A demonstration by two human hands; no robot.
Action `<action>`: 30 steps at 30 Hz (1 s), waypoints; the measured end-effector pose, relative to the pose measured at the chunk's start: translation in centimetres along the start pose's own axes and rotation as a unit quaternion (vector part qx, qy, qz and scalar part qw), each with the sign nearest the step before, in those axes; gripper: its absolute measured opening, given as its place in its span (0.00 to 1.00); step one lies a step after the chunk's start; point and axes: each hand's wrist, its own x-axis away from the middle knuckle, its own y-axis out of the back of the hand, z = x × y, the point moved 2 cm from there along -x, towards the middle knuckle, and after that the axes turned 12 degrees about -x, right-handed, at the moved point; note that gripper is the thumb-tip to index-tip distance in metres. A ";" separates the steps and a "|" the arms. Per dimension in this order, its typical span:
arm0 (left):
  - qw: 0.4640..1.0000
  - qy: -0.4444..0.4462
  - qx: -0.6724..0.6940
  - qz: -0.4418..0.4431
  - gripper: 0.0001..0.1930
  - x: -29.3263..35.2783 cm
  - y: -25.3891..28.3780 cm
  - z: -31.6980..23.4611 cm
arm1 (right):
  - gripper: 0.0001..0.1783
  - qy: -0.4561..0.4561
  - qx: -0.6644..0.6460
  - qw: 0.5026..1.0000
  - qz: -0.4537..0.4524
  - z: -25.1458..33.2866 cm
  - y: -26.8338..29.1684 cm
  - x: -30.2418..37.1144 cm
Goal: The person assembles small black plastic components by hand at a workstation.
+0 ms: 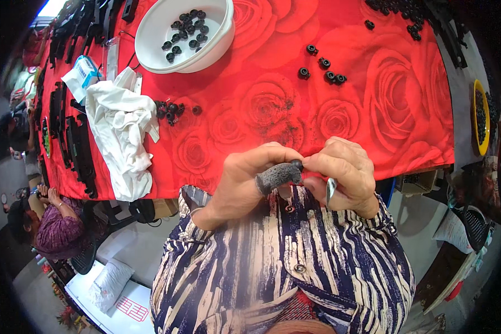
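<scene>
Just in front of my chest, at the table's near edge, my two hands meet over a small black round part (297,165). My left hand (232,181) is closed and pinches this part; a worn dark-grey sleeve (275,178) covers its thumb. My right hand (344,170) is closed too, its fingertips touching the part from the right. A silver metal blade (331,188) sticks out from the right hand's curled fingers; its handle is hidden in the palm. Dark crumbs (286,129) lie scattered on the red rose-patterned cloth (228,131) beyond my hands.
A white bowl (222,47) with several black parts stands at the far left. Loose black parts (329,77) lie far right and beside a crumpled white cloth (117,133). Long black pieces (80,147) line the left edge. Another person (58,228) sits at left.
</scene>
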 end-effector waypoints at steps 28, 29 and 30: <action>0.997 -0.045 -0.055 -0.002 0.10 -0.4 0.0 0.1 | 0.11 -0.165 0.032 0.985 0.039 -0.5 0.7 -0.4; 0.997 -0.045 -0.055 -0.002 0.10 -0.4 0.0 0.1 | 0.11 -0.164 0.030 0.985 0.037 -0.6 0.7 -0.4; 0.998 -0.043 -0.050 0.000 0.10 -0.4 0.0 0.1 | 0.10 -0.162 0.028 0.986 0.035 -0.6 0.7 -0.4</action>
